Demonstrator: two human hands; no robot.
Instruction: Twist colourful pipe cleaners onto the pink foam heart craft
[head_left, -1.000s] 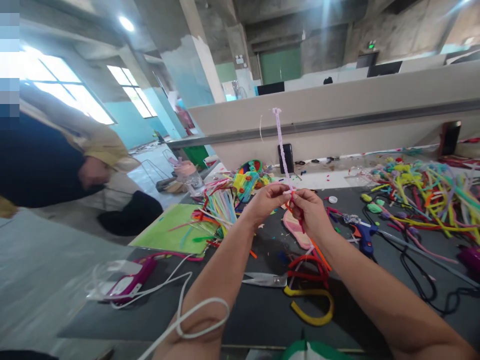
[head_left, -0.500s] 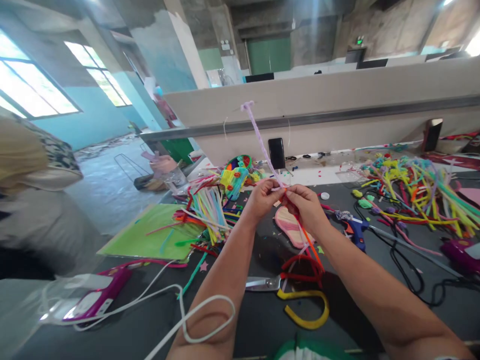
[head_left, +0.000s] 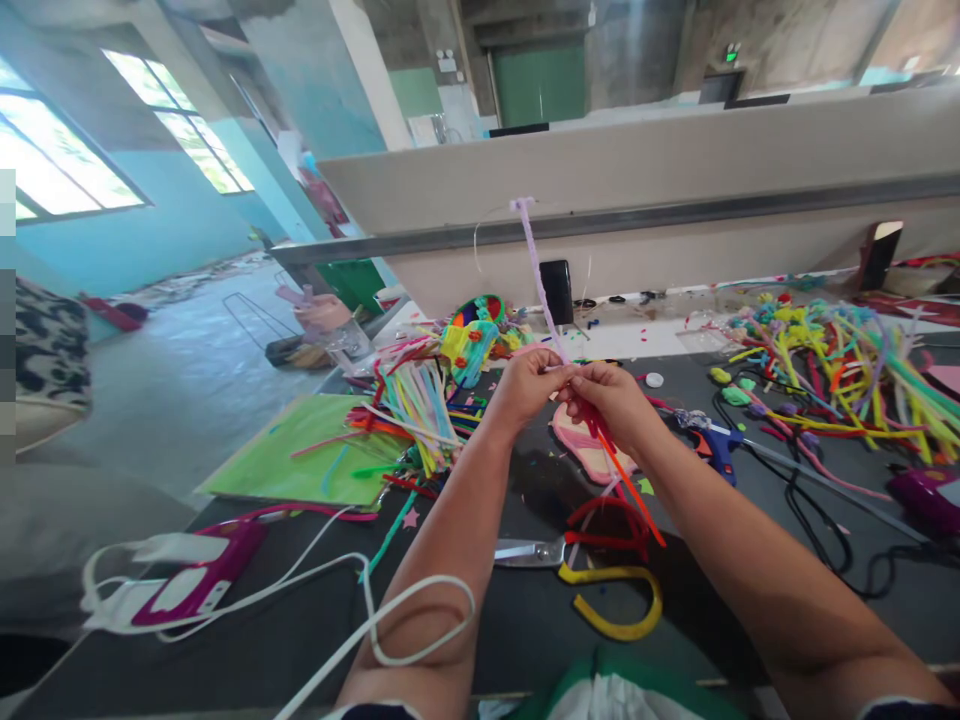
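Now I see both hands meeting above a dark table (head_left: 517,620), their closed fingertips covering the orange spot that showed between them a moment ago. The left hand (head_left: 529,392) pinches the foot of a lilac stem (head_left: 535,265), leaning slightly left before a black phone (head_left: 558,292). The right hand (head_left: 613,395) grips red-orange strips (head_left: 631,488), trailing toward scissors (head_left: 553,551). Work seems centred on that hidden join.
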